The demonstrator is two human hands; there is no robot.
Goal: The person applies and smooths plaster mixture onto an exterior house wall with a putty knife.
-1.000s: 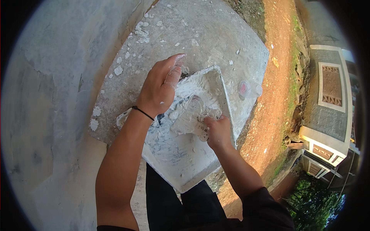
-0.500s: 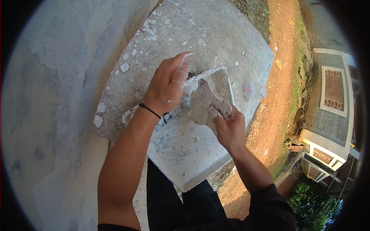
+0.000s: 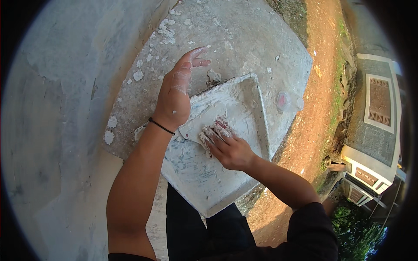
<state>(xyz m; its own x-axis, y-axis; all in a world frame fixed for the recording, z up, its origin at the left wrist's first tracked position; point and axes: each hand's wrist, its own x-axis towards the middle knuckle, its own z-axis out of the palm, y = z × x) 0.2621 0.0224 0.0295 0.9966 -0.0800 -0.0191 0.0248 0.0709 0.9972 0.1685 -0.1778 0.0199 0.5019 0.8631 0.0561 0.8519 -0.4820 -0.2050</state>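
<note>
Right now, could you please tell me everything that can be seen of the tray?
The tray is shallow and four-sided, with low walls. Whitish paste smears its walls and floor, thicker at the far end; bluish streaks show through nearer the legs. The coating hides its material. It sits cornerwise, its far part above the concrete slab, its near corner in front of the legs. The right hand reaches inside, fingers on the paste; the left hand overlaps its left edge, contact unclear.

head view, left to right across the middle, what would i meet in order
Grey plastered wall, left hand, right hand, small clear plastic container, reddish dirt path, grey-walled building.
</note>
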